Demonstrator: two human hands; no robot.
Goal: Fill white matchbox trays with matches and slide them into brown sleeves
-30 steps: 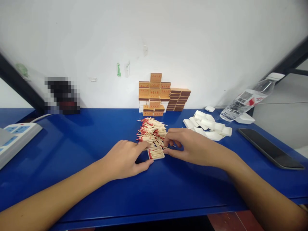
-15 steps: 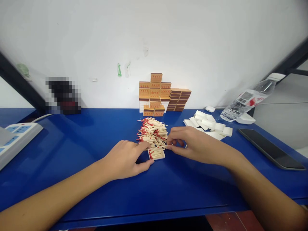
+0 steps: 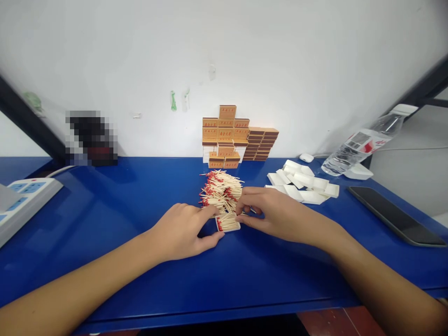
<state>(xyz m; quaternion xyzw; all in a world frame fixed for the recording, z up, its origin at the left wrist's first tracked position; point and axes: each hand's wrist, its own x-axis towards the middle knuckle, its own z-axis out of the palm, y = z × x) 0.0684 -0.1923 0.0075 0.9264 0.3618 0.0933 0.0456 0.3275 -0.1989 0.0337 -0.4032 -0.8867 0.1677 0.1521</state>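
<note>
A small white matchbox tray [image 3: 231,230] lies on the blue table with red-tipped matches [image 3: 226,223] in it. My left hand [image 3: 182,231] rests at the tray's left end, index finger at the far corner and thumb at the near one, holding it between them. At the tray's right end, the thumb and index finger of my right hand [image 3: 271,212] are pinched together on a match, largely hidden by the fingertips. Just behind the tray spreads a loose heap of matches [image 3: 220,186], partly covered by my right hand.
Matchboxes [image 3: 226,133] are stacked against the wall. White empty trays [image 3: 310,182] lie piled at right, near a tilted plastic bottle [image 3: 360,142], a white earphone case [image 3: 306,158] and a phone [image 3: 395,214]. A power strip [image 3: 33,200] is at far left.
My right hand has moved left and slightly down, bringing the match from above the tray's right edge into the tray. My left hand has stayed in place.
</note>
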